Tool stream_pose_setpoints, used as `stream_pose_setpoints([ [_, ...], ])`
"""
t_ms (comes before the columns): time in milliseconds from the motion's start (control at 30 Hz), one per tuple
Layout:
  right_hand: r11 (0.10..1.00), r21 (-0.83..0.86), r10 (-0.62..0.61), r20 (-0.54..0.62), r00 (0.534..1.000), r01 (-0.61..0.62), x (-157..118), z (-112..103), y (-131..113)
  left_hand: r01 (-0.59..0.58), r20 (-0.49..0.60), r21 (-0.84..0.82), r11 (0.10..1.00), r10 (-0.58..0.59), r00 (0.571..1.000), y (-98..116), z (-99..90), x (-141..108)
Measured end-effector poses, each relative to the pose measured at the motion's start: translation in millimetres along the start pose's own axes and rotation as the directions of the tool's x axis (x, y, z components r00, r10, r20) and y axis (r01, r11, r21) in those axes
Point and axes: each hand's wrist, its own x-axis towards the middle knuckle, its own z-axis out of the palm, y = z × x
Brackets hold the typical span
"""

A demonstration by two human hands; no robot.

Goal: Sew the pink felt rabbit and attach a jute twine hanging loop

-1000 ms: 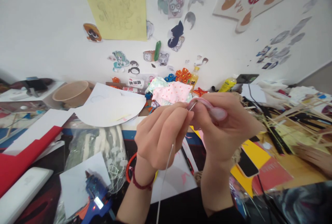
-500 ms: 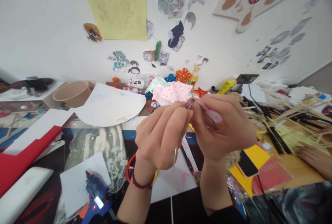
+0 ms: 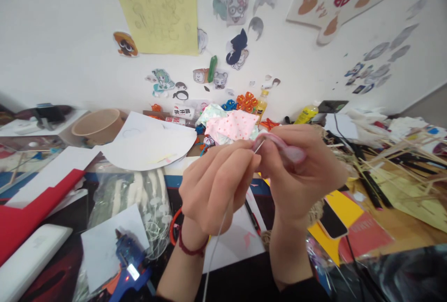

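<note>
My left hand (image 3: pixel 218 188), with a dark red cord bracelet at the wrist, is closed in a pinch on a thin metal needle (image 3: pixel 259 146). The needle's far end meets a small pink piece of cloth (image 3: pixel 294 154); whether it passes through I cannot tell. My right hand (image 3: pixel 303 176) grips this cloth between thumb and fingers, and part of it is hidden by them. From under my left hand a white thread (image 3: pixel 215 249) hangs down past the front edge. Both hands are held close together above the table.
A blue glue gun (image 3: pixel 131 262) lies on white paper at the front left. Behind my hands is a heap with pink dotted cloth (image 3: pixel 233 126). A phone (image 3: pixel 333 220) rests on yellow paper at right, near a frame of thin wooden sticks (image 3: pixel 415 162). A brown bowl (image 3: pixel 99 124) stands back left.
My hands have parted slightly, and more of the needle shows between them. The thread has swung to the left. Another person's hand at the right edge has gone out of view.
</note>
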Motion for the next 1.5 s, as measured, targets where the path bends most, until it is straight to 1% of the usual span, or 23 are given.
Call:
stream_pose_setpoints([
  [200, 0.999, 0.005, -0.052, -0.010, 0.999, 0.052, 0.6, -1.9, 3.4, -0.049, -0.009, 0.017, 0.999, 0.050, 0.999, 0.9, 1.8, 1.6],
  [333, 0.998, 0.005, -0.058, -0.006, 0.998, 0.058, 0.8, -2.0, 3.7, -0.067, 0.003, 0.058, 0.996, 0.067, 0.998, 2.4, 2.2, 4.4],
  [400, 0.998, -0.002, -0.063, -0.010, 0.998, 0.063, 0.5, -2.1, 3.9, -0.093, 0.003, 0.080, 0.992, 0.094, 0.996, 2.8, 1.9, 5.5],
  [500, 0.994, -0.024, -0.106, -0.009, 0.994, 0.106, -0.2, -2.3, 4.8, -0.123, 0.033, 0.112, 0.986, 0.120, 0.992, 2.7, 0.8, 5.4],
  [567, 0.991, -0.042, -0.131, 0.000, 0.991, 0.131, -0.9, -2.3, 5.7, -0.121, 0.061, 0.126, 0.985, 0.114, 0.992, 1.9, -0.6, 4.3],
  [733, 0.986, -0.054, -0.155, 0.009, 0.988, 0.156, -2.7, -0.5, 7.9, -0.131, 0.095, 0.164, 0.978, 0.117, 0.989, -0.5, -4.7, 2.7],
  [833, 0.989, -0.041, -0.142, 0.001, 0.990, 0.142, -3.4, 0.7, 8.1, -0.134, 0.116, 0.169, 0.976, 0.115, 0.987, -0.4, -5.1, 4.2],
  [933, 0.996, 0.000, -0.084, -0.007, 0.996, 0.084, -2.9, 1.0, 5.2, -0.122, 0.082, 0.131, 0.984, 0.112, 0.990, 0.7, -3.3, 4.9],
  [1033, 0.999, 0.012, -0.035, -0.005, 0.999, 0.035, -1.4, 0.5, 1.2, -0.057, 0.003, 0.046, 0.997, 0.057, 0.998, 2.1, -1.4, 3.1],
  [1100, 0.999, 0.011, -0.031, -0.016, 0.999, 0.031, -0.5, -0.1, -0.3, -0.004, -0.004, 0.003, 1.000, 0.005, 1.000, 3.3, -0.9, 1.7],
  [1200, 0.999, 0.023, -0.040, -0.024, 0.999, 0.041, 0.3, -1.1, -0.1, 0.031, -0.004, 0.012, 0.999, -0.031, 1.000, 4.8, -0.8, 1.4],
  [1300, 0.999, 0.019, -0.044, -0.016, 0.999, 0.044, 0.6, -2.2, 1.1, 0.005, -0.009, 0.031, 1.000, -0.005, 1.000, 5.6, -1.1, 3.3],
  [1433, 0.999, 0.022, -0.048, -0.014, 0.999, 0.048, 0.8, -3.0, 2.0, -0.022, 0.022, 0.049, 0.999, 0.021, 1.000, 6.2, -2.1, 6.0],
  [1500, 0.998, 0.026, -0.060, -0.018, 0.998, 0.061, 0.9, -3.2, 2.3, -0.033, 0.021, 0.065, 0.997, 0.032, 0.999, 6.3, -2.4, 6.7],
])
